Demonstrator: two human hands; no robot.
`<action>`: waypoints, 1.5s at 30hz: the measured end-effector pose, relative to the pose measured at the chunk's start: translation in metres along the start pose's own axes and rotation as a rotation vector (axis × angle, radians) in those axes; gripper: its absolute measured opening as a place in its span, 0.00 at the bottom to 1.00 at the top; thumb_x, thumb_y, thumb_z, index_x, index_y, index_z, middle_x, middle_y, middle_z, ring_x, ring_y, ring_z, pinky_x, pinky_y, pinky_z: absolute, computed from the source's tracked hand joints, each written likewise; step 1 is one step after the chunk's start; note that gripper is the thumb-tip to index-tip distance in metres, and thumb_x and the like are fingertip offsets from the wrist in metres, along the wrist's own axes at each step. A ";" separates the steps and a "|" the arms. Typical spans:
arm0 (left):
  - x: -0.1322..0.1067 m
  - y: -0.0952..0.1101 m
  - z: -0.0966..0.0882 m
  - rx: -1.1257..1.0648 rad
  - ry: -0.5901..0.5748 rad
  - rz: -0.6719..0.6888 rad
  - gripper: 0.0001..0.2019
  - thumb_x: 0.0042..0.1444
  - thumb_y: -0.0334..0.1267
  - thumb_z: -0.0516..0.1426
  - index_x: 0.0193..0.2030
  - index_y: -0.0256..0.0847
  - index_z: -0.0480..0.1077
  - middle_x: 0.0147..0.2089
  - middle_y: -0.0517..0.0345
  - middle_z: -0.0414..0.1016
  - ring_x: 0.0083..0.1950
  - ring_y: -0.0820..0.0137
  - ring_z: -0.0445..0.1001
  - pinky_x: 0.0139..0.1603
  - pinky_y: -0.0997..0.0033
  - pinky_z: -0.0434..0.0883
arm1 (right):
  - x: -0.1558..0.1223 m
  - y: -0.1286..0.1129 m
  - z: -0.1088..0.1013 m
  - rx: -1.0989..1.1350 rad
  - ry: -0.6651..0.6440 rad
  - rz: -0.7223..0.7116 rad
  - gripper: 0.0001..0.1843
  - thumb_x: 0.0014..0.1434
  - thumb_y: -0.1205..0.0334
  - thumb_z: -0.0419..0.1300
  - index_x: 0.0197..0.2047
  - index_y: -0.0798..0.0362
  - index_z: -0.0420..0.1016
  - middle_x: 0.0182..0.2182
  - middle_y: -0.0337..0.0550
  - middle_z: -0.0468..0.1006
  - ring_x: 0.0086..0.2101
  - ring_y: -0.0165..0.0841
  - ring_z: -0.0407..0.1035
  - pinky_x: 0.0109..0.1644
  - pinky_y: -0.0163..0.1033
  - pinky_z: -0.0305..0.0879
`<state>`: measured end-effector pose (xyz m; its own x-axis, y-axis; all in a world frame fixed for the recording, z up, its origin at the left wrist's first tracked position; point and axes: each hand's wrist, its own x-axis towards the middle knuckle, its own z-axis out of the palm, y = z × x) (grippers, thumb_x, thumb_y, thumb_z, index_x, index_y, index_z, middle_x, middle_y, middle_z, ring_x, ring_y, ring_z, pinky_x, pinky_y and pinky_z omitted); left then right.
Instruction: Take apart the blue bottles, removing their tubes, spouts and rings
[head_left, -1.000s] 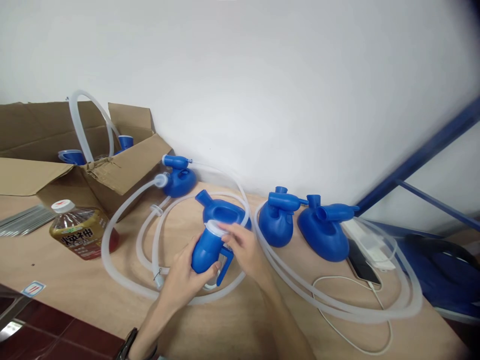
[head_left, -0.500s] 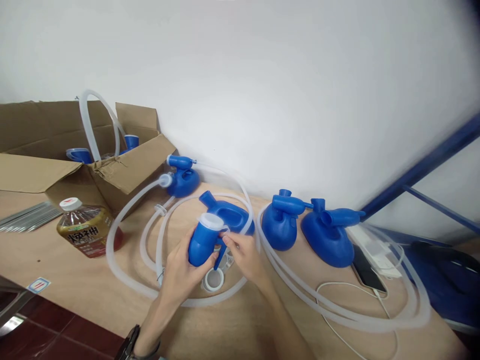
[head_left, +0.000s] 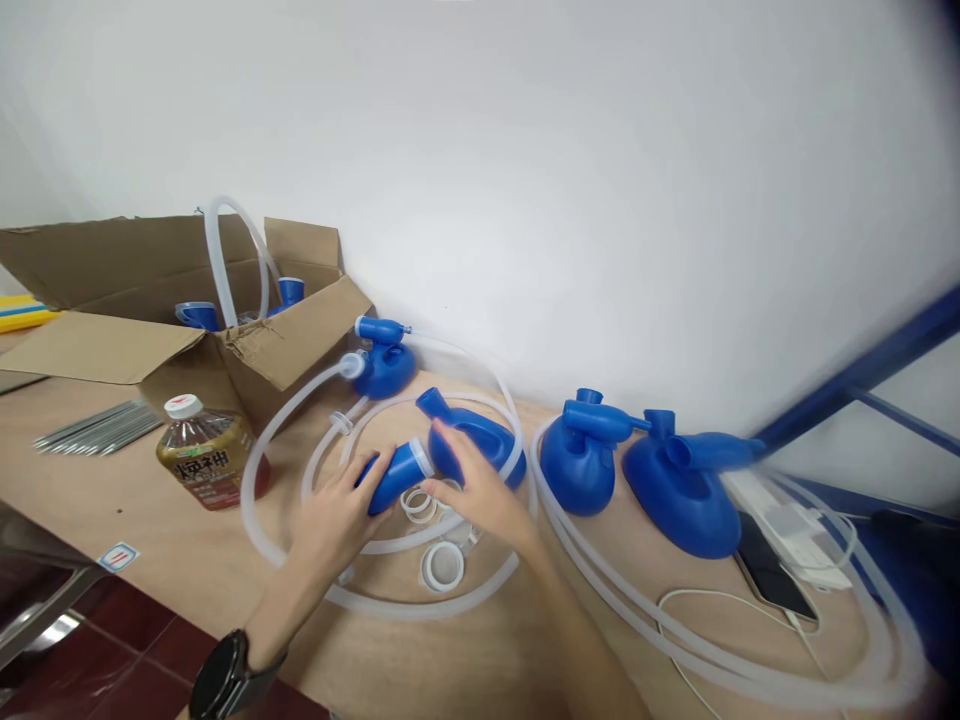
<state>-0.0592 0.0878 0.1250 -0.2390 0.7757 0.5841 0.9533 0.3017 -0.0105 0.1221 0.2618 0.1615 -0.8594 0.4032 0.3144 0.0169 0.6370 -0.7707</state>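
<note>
Likely light, stiff; aptly gripped round blue cup [head_left: 396, 480] by left hand [head_left: 341, 512], inside desk's [head_left: 420, 660] front edge, beside spread right hand [head_left: 481, 492].

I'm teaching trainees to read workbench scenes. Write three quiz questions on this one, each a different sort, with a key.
1. Which hand is wrapped around the blue cylinder?
2. True or false: the drink bottle is lying on its side.
3. Fill in: the pale hose loop at the back left rises out of an open ____.

Key: 1. The left hand. 2. False; it stands upright. 3. Cardboard box.
</note>
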 end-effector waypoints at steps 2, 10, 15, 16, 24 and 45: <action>0.005 -0.001 0.003 0.060 0.065 0.124 0.29 0.60 0.34 0.64 0.69 0.45 0.72 0.62 0.51 0.78 0.55 0.53 0.80 0.31 0.64 0.77 | 0.012 -0.003 0.014 -0.028 0.052 0.017 0.39 0.67 0.40 0.64 0.74 0.48 0.64 0.70 0.52 0.68 0.69 0.44 0.63 0.74 0.53 0.57; 0.013 0.017 0.015 0.086 0.143 0.203 0.26 0.65 0.28 0.56 0.70 0.41 0.71 0.56 0.47 0.79 0.50 0.55 0.80 0.21 0.68 0.70 | 0.044 0.016 0.057 0.040 0.416 0.108 0.24 0.74 0.48 0.45 0.35 0.51 0.73 0.37 0.49 0.81 0.41 0.40 0.75 0.53 0.45 0.67; -0.002 0.009 0.028 -0.120 0.181 0.079 0.25 0.68 0.39 0.58 0.70 0.38 0.69 0.61 0.45 0.77 0.57 0.55 0.80 0.36 0.65 0.80 | 0.040 0.024 0.040 0.148 0.439 0.219 0.29 0.76 0.48 0.36 0.38 0.52 0.72 0.35 0.48 0.81 0.35 0.36 0.76 0.42 0.41 0.71; -0.004 0.003 0.030 -0.121 0.160 0.052 0.26 0.67 0.39 0.58 0.70 0.38 0.68 0.62 0.45 0.76 0.57 0.54 0.80 0.36 0.65 0.80 | 0.037 0.025 0.037 0.154 0.411 0.226 0.30 0.76 0.46 0.36 0.40 0.52 0.73 0.36 0.47 0.81 0.34 0.36 0.76 0.41 0.41 0.72; -0.007 -0.030 0.038 0.057 0.042 0.182 0.26 0.66 0.31 0.57 0.70 0.43 0.71 0.62 0.51 0.78 0.53 0.57 0.81 0.31 0.66 0.76 | 0.008 0.019 0.037 -0.223 0.175 0.021 0.27 0.64 0.45 0.69 0.61 0.50 0.77 0.61 0.52 0.73 0.61 0.46 0.67 0.68 0.53 0.61; 0.003 -0.059 0.028 -0.396 -0.310 -0.168 0.35 0.59 0.48 0.61 0.74 0.51 0.64 0.70 0.51 0.71 0.59 0.48 0.79 0.46 0.55 0.81 | -0.010 0.028 0.006 -0.070 0.010 0.100 0.19 0.63 0.46 0.69 0.31 0.52 0.75 0.35 0.42 0.77 0.38 0.37 0.72 0.46 0.41 0.64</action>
<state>-0.1213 0.0879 0.1046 -0.3811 0.8801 0.2831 0.8794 0.2505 0.4048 0.1284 0.2716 0.1331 -0.8465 0.4734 0.2436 0.1383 0.6374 -0.7581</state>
